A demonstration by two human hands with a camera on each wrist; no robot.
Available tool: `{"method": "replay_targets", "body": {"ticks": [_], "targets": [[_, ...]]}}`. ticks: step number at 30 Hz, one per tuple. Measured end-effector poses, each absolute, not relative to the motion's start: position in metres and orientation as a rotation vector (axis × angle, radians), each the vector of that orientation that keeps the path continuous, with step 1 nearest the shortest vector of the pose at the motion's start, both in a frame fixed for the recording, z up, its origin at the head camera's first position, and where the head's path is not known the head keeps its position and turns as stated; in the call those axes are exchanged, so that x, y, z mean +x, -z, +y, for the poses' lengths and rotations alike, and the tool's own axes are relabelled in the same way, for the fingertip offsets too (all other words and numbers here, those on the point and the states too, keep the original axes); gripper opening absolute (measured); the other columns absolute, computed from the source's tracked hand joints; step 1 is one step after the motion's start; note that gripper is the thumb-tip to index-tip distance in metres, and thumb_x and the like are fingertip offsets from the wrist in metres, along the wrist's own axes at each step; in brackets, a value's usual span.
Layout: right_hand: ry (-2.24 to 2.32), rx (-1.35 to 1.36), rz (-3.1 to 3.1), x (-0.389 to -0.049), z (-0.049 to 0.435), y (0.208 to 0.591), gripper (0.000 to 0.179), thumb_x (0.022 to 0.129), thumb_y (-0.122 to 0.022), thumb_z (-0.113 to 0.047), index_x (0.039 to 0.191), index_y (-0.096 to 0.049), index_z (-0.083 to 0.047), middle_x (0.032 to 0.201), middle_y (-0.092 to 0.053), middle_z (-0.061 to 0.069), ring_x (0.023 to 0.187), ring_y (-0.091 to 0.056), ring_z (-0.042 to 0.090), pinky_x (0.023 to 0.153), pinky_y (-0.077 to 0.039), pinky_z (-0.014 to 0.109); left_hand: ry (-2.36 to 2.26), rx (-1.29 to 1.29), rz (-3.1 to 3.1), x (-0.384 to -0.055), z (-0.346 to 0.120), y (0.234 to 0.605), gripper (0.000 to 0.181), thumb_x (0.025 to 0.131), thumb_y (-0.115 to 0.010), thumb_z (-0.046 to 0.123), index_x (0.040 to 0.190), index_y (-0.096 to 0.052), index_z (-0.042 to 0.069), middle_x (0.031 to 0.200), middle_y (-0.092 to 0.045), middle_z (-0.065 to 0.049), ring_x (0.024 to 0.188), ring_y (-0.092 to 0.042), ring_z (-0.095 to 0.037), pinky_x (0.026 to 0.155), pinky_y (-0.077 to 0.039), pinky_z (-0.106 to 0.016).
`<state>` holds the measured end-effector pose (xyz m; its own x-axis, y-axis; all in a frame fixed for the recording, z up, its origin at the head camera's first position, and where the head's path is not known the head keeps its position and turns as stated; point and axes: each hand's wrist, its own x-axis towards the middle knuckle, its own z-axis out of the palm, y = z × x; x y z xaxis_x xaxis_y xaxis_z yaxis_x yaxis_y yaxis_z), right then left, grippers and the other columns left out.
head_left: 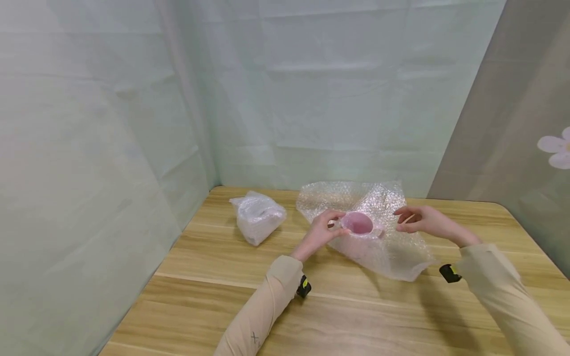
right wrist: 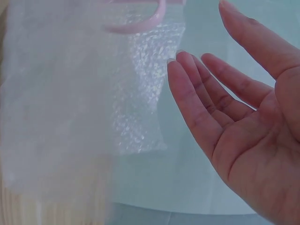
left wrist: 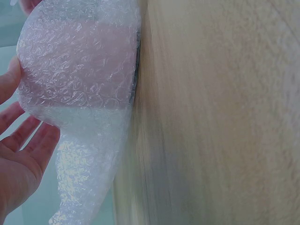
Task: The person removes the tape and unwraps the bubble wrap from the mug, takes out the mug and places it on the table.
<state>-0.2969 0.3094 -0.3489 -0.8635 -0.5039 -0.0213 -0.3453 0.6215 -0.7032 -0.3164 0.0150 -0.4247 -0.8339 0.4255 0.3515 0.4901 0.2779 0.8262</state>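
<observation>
Head: pink, round-mouthed mug (head_left: pixel 358 223) right of centre, mouth up, on and partly covered by a clear bubble-wrap sheet (head_left: pixel 396 252); handle (head_left: pixel 378 231) to picture right. Left hand (head_left: pixel 321 228) pinches the wrap against the mug's left side. Right hand (head_left: pixel 425 221) hangs beside it on the right, fingers loosely bent, holding nothing. White wrapped bundle (head_left: pixel 258 217) left of the mug, on the wood-grain table (head_left: pixel 200 306). Mug looks ceramic: probably stiff, fairly light, chippable. Wrap likely soft, springy, slippery. I'd hold the body through the wrap, or hook the handle.

Left wrist: shows wrap over the pink side wall, upper left; mouth not visible here.

Right wrist: handle loop, top of frame, looks uncovered. Blurred wrap fills the left.
</observation>
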Motion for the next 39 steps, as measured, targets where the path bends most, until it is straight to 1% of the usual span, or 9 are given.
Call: {"method": "replay_targets", "body": {"ticks": [1,5,7,8,15,24,28,34,39], "targets": [[1.072,-0.711,2.635,-0.298,0.307,0.347,0.048,0.084,-0.066,-0.022,0.119,-0.050,0.005,0.097,-0.059,0.010,0.086,-0.059,0.028,0.070,-0.050,0.033,1.634,-0.879,-2.459,-0.312,0.015,0.420,0.047,0.077,-0.072,0.015,0.118,-0.054,-0.001,0.114,-0.053,-0.013,0.104,-0.049,-0.030,0.087,-0.042,-0.031],[1.095,-0.758,2.635,-0.302,0.298,0.342,0.046,0.083,-0.067,-0.020,0.118,-0.051,0.005,0.100,-0.059,0.015,0.089,-0.058,0.028,0.072,-0.049,0.031,1.628,-0.874,-2.467,-0.313,0.014,0.421,0.048,0.077,-0.072,0.015,0.118,-0.054,-0.001,0.114,-0.052,-0.013,0.105,-0.049,-0.030,0.088,-0.042,-0.030],[1.109,-0.782,2.634,-0.306,0.294,0.342,0.046,0.082,-0.068,-0.018,0.118,-0.052,0.005,0.100,-0.059,0.018,0.089,-0.058,0.029,0.072,-0.049,0.030,1.622,-0.870,-2.478,-0.313,0.014,0.421,0.048,0.077,-0.072,0.015,0.118,-0.054,-0.001,0.114,-0.052,-0.013,0.105,-0.049,-0.029,0.087,-0.042,-0.029],[1.113,-0.791,2.632,-0.307,0.292,0.343,0.045,0.082,-0.068,-0.018,0.117,-0.052,0.005,0.100,-0.060,0.018,0.089,-0.058,0.029,0.072,-0.049,0.030,1.612,-0.873,-2.483,-0.317,0.015,0.426,0.049,0.077,-0.072,0.018,0.119,-0.054,0.001,0.115,-0.053,-0.011,0.105,-0.050,-0.027,0.087,-0.042,-0.027],[1.152,-0.781,2.623,-0.316,0.279,0.346,0.043,0.080,-0.070,-0.018,0.116,-0.055,0.002,0.096,-0.062,0.011,0.087,-0.059,0.026,0.072,-0.049,0.030,1.600,-0.883,-2.481,-0.316,0.014,0.426,0.049,0.077,-0.072,0.018,0.119,-0.054,0.001,0.114,-0.053,-0.010,0.105,-0.050,-0.027,0.086,-0.042,-0.025],[1.278,-0.799,2.634,-0.324,0.263,0.356,0.039,0.082,-0.068,-0.011,0.113,-0.055,0.007,0.100,-0.060,0.018,0.090,-0.057,0.029,0.073,-0.049,0.028,1.600,-0.884,-2.487,-0.317,0.014,0.426,0.050,0.076,-0.073,0.020,0.119,-0.054,0.002,0.115,-0.053,-0.009,0.106,-0.050,-0.027,0.087,-0.042,-0.027],[1.348,-0.815,2.641,-0.327,0.259,0.365,0.036,0.083,-0.066,-0.008,0.113,-0.054,0.009,0.102,-0.059,0.022,0.092,-0.056,0.031,0.076,-0.049,0.031,1.606,-0.877,-2.489,-0.318,0.014,0.427,0.051,0.076,-0.073,0.021,0.119,-0.054,0.002,0.116,-0.053,-0.009,0.106,-0.049,-0.028,0.087,-0.042,-0.028],[1.435,-0.875,2.606,-0.329,0.256,0.378,0.035,0.084,-0.061,-0.001,0.116,-0.052,0.010,0.107,-0.058,0.023,0.098,-0.055,0.035,0.084,-0.044,0.043,1.592,-0.876,-2.496,-0.318,0.015,0.427,0.050,0.076,-0.073,0.021,0.119,-0.054,0.003,0.116,-0.053,-0.008,0.106,-0.050,-0.026,0.087,-0.042,-0.027],[1.477,-0.864,2.555,-0.328,0.256,0.387,0.039,0.085,-0.061,-0.003,0.120,-0.049,0.010,0.112,-0.056,0.022,0.101,-0.053,0.035,0.086,-0.042,0.045,1.583,-0.896,-2.475,-0.319,0.015,0.428,0.049,0.076,-0.073,0.019,0.118,-0.055,0.002,0.115,-0.054,-0.009,0.104,-0.050,-0.024,0.086,-0.043,-0.028]]}}
